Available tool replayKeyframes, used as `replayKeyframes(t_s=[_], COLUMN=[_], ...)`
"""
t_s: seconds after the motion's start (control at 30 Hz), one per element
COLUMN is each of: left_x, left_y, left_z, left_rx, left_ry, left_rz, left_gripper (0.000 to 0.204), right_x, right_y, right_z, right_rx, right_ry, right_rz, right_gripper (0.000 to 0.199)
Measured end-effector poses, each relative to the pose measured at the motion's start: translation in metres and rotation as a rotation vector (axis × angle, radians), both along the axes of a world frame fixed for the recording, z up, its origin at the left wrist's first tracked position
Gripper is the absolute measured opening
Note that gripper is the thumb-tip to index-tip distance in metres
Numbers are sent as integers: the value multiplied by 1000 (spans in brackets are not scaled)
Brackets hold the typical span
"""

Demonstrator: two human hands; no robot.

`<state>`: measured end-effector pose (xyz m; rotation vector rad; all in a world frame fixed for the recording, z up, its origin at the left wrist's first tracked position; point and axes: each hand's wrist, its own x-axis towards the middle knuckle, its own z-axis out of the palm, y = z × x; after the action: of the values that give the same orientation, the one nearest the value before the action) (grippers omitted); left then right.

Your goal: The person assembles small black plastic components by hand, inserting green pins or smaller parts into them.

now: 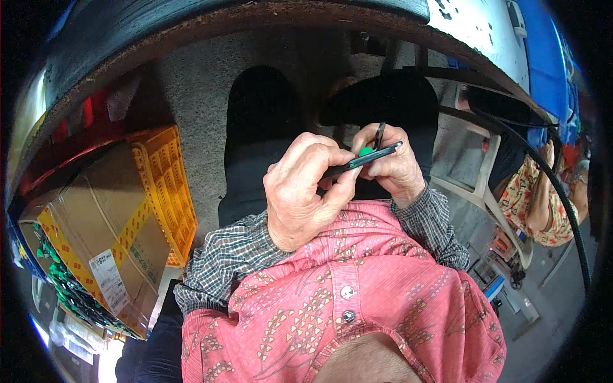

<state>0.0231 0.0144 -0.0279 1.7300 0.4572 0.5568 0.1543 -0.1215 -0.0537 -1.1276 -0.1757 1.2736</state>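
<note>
The person sits with both hands raised over the lap, close in front of a pink patterned top (294, 313); checked sleeves (233, 249) cover the forearms. The left hand (300, 195) is bent around a slim black stick (383, 154), its thumb and forefinger pinching it. The stick lies between the two hands, tilted so that its free end points up and to the right, across the front of the right hand (402, 172). The right fingers are closed around a small green piece (365, 152) beside the stick, and a thin dark strip (380, 132) stands up from them. Whether the green piece is joined to the stick cannot be told.

Beyond the knees, in black trousers (262, 127), curves the worn brown edge of a desk (191, 33). On the left, a taped cardboard box (105, 217) leans by an orange crate (167, 185), with a cluster of black and green pieces (60, 274) at its outer side. To the right are a pale chair frame (476, 167) and, farther off, another person in flowered clothing (520, 198).
</note>
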Motion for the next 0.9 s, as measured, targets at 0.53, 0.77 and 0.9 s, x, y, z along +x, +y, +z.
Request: replayKeyframes(t_s=[0.53,0.77,0.9], left_x=[0,0,1], left_y=[0,2,4], left_z=[1,2,1], left_rx=[4,13,17], left_ry=[2,-3,-3], left_rz=[8,7,5], left_gripper=[19,19,18], right_x=[3,2,2], right_y=[-3,-3,-1], right_z=[-2,-3,-3], right_rx=[26,24,30], right_ry=[-4,8,-29], right_rz=[32,22,20], right_gripper=[28,25,25])
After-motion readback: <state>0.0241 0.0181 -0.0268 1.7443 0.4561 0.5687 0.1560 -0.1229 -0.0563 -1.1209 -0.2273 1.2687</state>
